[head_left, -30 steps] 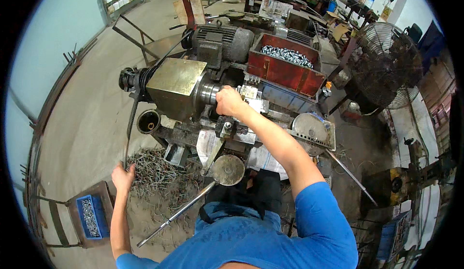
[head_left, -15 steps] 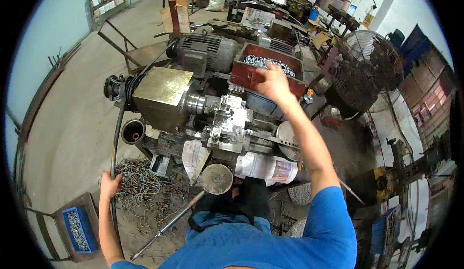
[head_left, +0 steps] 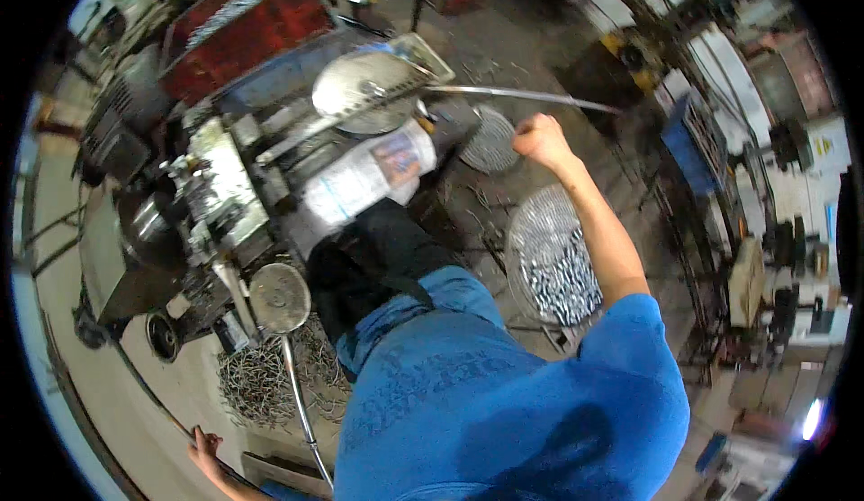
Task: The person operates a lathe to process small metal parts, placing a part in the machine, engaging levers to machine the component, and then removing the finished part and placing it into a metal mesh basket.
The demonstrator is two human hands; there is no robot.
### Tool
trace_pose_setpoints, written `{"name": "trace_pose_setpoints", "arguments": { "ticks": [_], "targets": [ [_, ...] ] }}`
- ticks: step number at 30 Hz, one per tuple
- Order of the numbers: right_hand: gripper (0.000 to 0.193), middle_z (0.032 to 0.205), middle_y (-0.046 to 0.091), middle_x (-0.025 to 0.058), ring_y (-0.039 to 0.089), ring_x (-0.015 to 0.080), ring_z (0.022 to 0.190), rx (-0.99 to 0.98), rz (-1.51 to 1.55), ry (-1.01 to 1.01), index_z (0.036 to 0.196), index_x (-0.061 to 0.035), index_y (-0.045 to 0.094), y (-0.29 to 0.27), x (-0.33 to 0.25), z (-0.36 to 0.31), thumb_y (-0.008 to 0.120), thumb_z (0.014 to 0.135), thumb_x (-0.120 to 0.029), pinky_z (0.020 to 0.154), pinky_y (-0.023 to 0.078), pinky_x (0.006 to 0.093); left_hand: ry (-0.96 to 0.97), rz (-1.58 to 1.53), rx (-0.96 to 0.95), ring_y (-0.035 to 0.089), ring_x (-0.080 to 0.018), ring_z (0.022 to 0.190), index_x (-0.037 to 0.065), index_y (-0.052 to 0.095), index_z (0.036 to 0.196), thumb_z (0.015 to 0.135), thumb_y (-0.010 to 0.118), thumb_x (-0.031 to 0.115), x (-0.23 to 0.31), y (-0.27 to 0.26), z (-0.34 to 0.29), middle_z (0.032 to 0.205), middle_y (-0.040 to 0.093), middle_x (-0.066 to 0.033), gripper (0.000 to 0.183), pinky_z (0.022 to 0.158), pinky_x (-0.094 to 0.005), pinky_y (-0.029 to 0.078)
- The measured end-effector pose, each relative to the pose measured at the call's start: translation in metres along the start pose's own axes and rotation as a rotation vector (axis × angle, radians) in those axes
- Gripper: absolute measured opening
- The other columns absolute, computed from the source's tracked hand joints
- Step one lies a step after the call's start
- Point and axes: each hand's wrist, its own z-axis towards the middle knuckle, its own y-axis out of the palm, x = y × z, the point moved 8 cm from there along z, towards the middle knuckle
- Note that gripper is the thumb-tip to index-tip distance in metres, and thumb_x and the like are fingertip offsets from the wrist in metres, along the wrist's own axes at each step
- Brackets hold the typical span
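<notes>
My right hand [head_left: 544, 143] is closed in a fist above the floor, to the right of the lathe; whatever its fingers hold is hidden. Below it a round basket [head_left: 517, 240] with small shiny metal parts [head_left: 560, 276] stands beside my forearm. At the lower left, my left hand [head_left: 207, 447] is closed around a long dark rod [head_left: 148, 391], its fingers small and partly blurred. The lathe's bright metal carriage [head_left: 227, 177] lies in front of me on the left. A red metal box [head_left: 256, 46] of shiny parts sits behind it.
A long bar [head_left: 522, 96] juts out rightward past a pale round disc [head_left: 360, 87]. Another handle [head_left: 299, 402] slants down from a round plate [head_left: 280, 297]. Newspaper [head_left: 360, 181] covers the machine's front. Metal shavings [head_left: 270, 379] heap on the floor; a second round basket [head_left: 491, 141] stands nearby.
My view has swung to the right. My right hand has left the red box and is now a fist near the baskets. My left hand stays on the rod.
</notes>
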Motion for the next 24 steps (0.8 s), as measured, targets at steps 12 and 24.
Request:
{"name": "trace_pose_setpoints", "arguments": {
  "ticks": [12, 24],
  "targets": [
    [0.029, 0.09, 0.065, 0.0177, 0.063, 0.032, 0.087, -0.098, -0.079, 0.332, 0.087, -0.0058, 0.066, 0.182, 0.281, -0.171, 0.061, 0.062, -0.017, 0.084, 0.049, 0.0368, -0.07, 0.005, -0.079, 0.056, -0.0154, 0.064, 0.0, 0.052, 0.113, 0.088, 0.058, 0.031, 0.021, 0.049, 0.015, 0.068, 0.056, -0.0063, 0.041, 0.062, -0.0301, 0.051],
    [0.042, 0.098, 0.062, 0.0241, 0.061, 0.0358, 0.095, -0.254, -0.216, 0.361, 0.09, 0.0038, 0.064, 0.219, 0.281, -0.148, 0.063, 0.062, -0.027, 0.084, 0.049, 0.0398, -0.013, -0.06, 0.109, 0.056, -0.0161, 0.055, -0.003, 0.054, 0.094, 0.085, 0.062, 0.021, 0.032, 0.043, -0.006, 0.06, 0.052, -0.006, 0.028, 0.053, -0.0306, 0.049]
  ]
}}
